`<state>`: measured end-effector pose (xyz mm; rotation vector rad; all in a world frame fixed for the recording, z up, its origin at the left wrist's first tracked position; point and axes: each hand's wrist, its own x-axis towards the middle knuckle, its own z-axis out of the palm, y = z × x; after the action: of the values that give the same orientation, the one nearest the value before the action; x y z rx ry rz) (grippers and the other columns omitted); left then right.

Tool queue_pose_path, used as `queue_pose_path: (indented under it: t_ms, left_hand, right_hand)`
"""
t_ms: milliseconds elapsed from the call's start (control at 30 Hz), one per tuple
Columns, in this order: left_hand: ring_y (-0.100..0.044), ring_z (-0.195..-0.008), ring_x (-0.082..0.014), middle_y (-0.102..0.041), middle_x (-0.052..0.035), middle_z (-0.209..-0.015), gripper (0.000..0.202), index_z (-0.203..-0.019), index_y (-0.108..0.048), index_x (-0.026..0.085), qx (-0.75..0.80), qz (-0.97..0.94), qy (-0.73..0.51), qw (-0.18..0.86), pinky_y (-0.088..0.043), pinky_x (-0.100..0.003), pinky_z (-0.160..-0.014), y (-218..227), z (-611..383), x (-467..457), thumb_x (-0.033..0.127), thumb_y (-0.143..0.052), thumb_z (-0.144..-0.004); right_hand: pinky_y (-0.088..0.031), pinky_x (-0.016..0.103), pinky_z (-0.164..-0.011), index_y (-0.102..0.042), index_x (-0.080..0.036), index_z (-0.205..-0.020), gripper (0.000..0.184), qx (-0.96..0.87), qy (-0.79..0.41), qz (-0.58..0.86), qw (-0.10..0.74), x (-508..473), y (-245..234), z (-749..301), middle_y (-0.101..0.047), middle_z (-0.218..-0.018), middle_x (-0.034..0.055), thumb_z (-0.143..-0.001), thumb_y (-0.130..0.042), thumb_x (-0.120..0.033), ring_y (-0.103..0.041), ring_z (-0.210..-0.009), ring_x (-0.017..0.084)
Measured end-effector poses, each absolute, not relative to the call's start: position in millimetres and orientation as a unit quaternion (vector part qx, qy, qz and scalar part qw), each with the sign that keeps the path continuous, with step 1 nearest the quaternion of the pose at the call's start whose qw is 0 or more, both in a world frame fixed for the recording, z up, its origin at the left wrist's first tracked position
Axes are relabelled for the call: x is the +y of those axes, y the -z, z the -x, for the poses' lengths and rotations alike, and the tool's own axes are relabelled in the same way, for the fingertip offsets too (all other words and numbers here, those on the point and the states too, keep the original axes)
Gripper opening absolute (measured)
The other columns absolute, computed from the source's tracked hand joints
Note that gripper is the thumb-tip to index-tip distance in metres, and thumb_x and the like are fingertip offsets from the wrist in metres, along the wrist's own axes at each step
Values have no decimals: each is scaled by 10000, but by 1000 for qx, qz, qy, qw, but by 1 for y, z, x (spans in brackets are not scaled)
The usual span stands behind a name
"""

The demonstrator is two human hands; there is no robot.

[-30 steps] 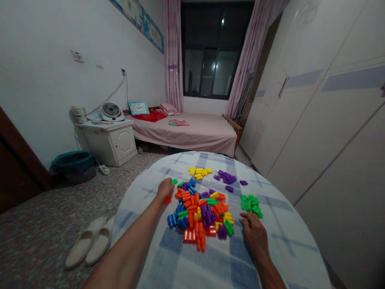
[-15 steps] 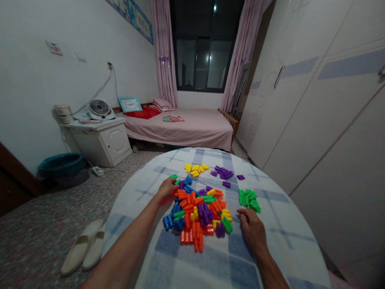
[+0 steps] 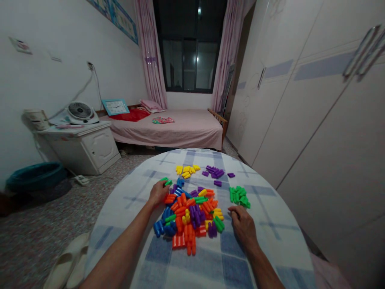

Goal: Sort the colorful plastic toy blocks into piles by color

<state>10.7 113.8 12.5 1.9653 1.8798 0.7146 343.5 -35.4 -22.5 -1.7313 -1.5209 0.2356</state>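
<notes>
Both my hands low over the cloth-covered desk (image 3: 270, 251), either side of a mixed pile of coloured plastic pieces (image 3: 197, 214).
Left hand (image 3: 159, 193): at the pile's far left edge, fingers bent, fingertips at the small green pieces (image 3: 167, 182); cannot tell whether one is gripped or only touched. Right hand (image 3: 243, 222): right of the pile, fingers curled, thumb close to the index finger; contents, if any, hidden from view. Sorted by colour around the pile: green group (image 3: 239, 196) just beyond my right hand; yellow group (image 3: 188, 170) and purple group (image 3: 215, 171) along the far side, two purple singles (image 3: 217, 183) lying apart from theirs.
</notes>
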Motion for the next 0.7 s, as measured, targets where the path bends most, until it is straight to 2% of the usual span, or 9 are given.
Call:
queue_pose_path:
  t_ms: [133,300,533,700]
  left_hand:
    - [-611,-913,-180,-677,-64,-1035,340,-1120,-618,170,684,-660,-285,123,-434,-245,-762,-18,7,120,272,-463,-836]
    - [-624,-881,-176,-684,-67,-1002,340,-1118,-617,156,697,-647,-291,102,-449,-241,-759,-20,23,121,267,-461,-837]
    - [-568,-1035,-197,-644,-90,-1098,278,-1024,-652,148,693,-669,-252,94,-414,-254,-869,-18,19,124,244,-532,-793]
    - [-577,-1012,-179,-646,-68,-1131,309,-1091,-628,180,679,-691,-216,120,-419,-241,-839,-12,13,134,229,-518,-807]
  right_hand:
    - [-440,321,-808,-634,-199,-879,272,-603,-90,686,396,-35,23,-344,-653,-910,54,-811,-380,-268,-600,-876,192]
    - [-444,316,-790,-637,-195,-864,281,-597,-97,692,394,-35,21,-344,-655,-895,51,-801,-377,-282,-607,-856,190]
    - [-441,327,-808,-641,-194,-866,301,-593,-97,700,385,-35,19,-343,-656,-911,58,-801,-367,-301,-612,-874,198]
    - [-443,319,-805,-643,-193,-873,306,-597,-93,699,382,-34,23,-346,-661,-918,56,-806,-369,-310,-611,-883,195]
